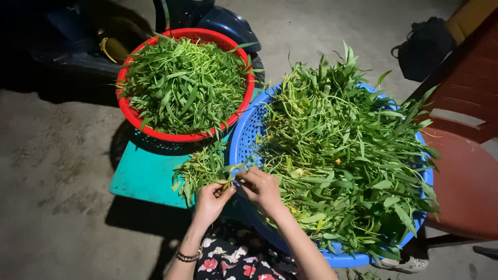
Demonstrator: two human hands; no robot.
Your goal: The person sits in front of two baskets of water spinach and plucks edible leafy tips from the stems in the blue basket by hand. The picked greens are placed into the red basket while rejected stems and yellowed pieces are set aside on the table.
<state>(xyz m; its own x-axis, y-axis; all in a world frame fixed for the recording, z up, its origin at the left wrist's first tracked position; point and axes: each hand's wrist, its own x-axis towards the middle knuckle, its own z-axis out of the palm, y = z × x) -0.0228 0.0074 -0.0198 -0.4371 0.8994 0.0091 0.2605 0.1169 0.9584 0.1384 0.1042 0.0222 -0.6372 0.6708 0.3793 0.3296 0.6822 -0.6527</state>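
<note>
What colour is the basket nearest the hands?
Blue basket, perforated plastic; clearest in the head view.

Harsh overhead light, dark corners.

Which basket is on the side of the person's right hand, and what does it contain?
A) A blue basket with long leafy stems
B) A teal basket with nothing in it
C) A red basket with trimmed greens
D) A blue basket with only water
A: the blue basket beside the right hand is heaped with long leafy stems; the red basket stands farther away, beyond the left hand.
</note>
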